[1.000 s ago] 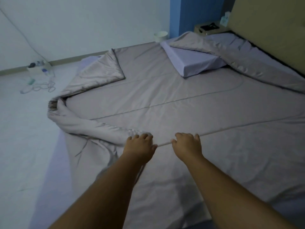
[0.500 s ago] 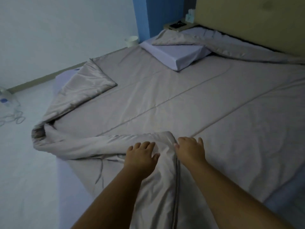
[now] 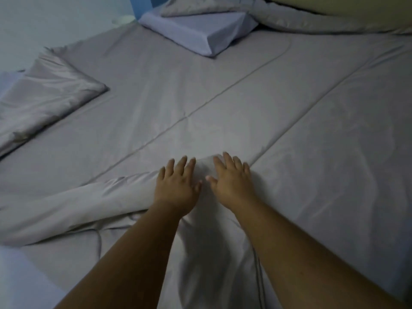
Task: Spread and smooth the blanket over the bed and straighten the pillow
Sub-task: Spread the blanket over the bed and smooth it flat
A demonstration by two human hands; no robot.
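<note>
A grey quilted blanket [image 3: 223,90] covers most of the bed. Its near edge is bunched into a long rolled fold [image 3: 73,208] running left from my hands. My left hand [image 3: 177,186] and my right hand [image 3: 231,181] lie flat side by side on this fold, palms down, fingers spread, holding nothing. A lavender pillow [image 3: 200,30] lies at the head of the bed, turned at an angle. Part of the blanket is draped over its far side. On the left, a blanket corner [image 3: 51,94] is folded back on itself.
A tan headboard [image 3: 356,10] runs along the top right, with bunched blanket below it. A blue wall strip [image 3: 142,5] and a pale cup [image 3: 124,20] show beyond the pillow. Lavender sheet [image 3: 22,282] is exposed at the lower left.
My fists have opened into flat, spread hands and slid forward on the blanket. The bunched fold has been pushed up the bed, and the view has moved closer and to the right.
</note>
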